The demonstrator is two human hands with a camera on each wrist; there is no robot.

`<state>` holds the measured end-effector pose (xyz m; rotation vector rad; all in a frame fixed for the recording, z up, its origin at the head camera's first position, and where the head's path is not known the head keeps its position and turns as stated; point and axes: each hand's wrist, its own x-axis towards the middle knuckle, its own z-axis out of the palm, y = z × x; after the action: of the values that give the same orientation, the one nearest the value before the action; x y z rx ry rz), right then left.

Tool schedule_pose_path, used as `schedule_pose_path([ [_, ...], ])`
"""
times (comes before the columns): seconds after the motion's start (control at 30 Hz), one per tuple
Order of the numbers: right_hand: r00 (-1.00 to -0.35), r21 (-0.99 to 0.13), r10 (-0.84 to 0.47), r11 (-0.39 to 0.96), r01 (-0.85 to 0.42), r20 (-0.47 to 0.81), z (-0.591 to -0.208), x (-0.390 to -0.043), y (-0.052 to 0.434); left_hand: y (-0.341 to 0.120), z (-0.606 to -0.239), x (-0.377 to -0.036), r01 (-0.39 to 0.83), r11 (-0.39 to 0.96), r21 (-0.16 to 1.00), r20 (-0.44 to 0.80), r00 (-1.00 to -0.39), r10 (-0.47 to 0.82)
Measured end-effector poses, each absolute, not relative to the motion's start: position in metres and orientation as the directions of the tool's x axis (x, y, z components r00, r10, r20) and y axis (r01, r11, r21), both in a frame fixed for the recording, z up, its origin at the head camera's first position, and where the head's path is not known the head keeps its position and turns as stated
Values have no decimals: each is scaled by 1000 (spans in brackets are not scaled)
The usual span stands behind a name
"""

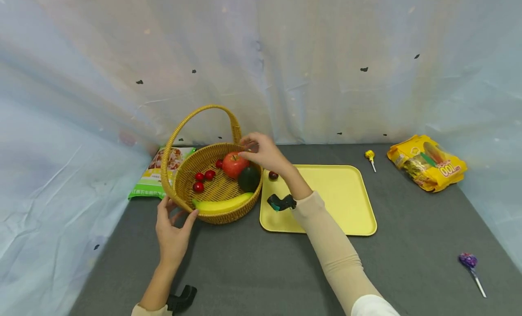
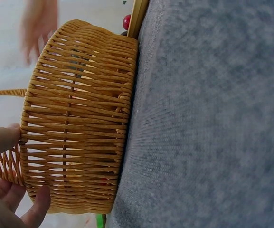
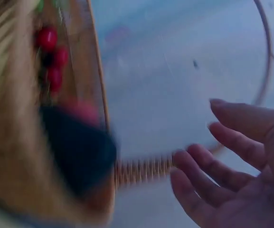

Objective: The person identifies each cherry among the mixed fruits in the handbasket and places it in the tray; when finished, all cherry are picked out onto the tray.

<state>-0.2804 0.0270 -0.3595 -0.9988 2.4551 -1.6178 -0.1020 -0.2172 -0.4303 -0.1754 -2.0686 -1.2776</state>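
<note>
A woven basket (image 1: 217, 216) with a tall arched handle holds a red apple (image 1: 235, 165), a dark green avocado-like fruit (image 1: 249, 179), a banana (image 1: 223, 204) and several red cherries (image 1: 198, 187). My left hand (image 1: 173, 234) grips the basket's near left rim where the handle joins; in the left wrist view its thumb and fingers lie around that joint. Over the basket's right side, just above the apple, my right hand (image 1: 267, 153) hovers with loosely bent fingers and nothing in them. The right wrist view shows those fingers (image 3: 222, 175) spread beside the handle's base.
Right of the basket lies a yellow tray (image 1: 334, 198) with a dark cherry (image 1: 273, 175) at its left end. A green-and-white package (image 1: 152, 175) sits behind the basket. Farther right are a yellow lollipop (image 1: 369, 155), a yellow snack bag (image 1: 428, 164) and a purple lollipop (image 1: 469, 261).
</note>
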Motion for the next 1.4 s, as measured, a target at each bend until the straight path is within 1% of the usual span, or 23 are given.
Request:
schedule_pose_path([
  [0.13, -658, -826, -727, 239, -511, 197, -352, -288, -26, -218, -430, -102, 437, 507, 743, 608, -757, -238],
  [0.23, -585, -827, -806, 267, -495, 90, -357, -296, -61, -218, -431, -102, 427, 503, 752, 596, -766, -241],
  [0.33, -551, -831, -835, 308, -464, -1, -369, -299, -88, -217, -432, -102, 423, 512, 748, 596, -767, -236],
  [0.43, -510, -812, -854, 369, -453, -104, -381, -297, -106, -216, -432, -101, 426, 526, 736, 607, -760, -232],
  [0.53, -453, -781, -869, 420, -462, -199, -390, -292, -115, -215, -431, -101, 427, 534, 730, 612, -756, -232],
  [0.63, -421, -764, -867, 456, -457, -265, -394, -289, -118, -215, -431, -101, 426, 534, 731, 612, -755, -235],
  [0.87, -379, -753, -845, 518, -406, -377, -393, -286, -111, -216, -432, -101, 421, 541, 728, 610, -757, -232],
  [1.17, -392, -744, -827, 546, -385, -404, -394, -289, -107, -216, -432, -101, 423, 542, 726, 613, -755, -232],
  [1.23, -393, -758, -833, 532, -379, -388, -391, -290, -104, -216, -431, -102, 422, 543, 726, 614, -754, -234],
  [1.3, -395, -793, -851, 490, -362, -346, -385, -292, -100, -216, -431, -102, 424, 542, 726, 615, -753, -234],
  [1.4, -411, -867, -888, 360, -343, -206, -371, -296, -86, -216, -431, -101, 427, 541, 725, 617, -752, -232],
])
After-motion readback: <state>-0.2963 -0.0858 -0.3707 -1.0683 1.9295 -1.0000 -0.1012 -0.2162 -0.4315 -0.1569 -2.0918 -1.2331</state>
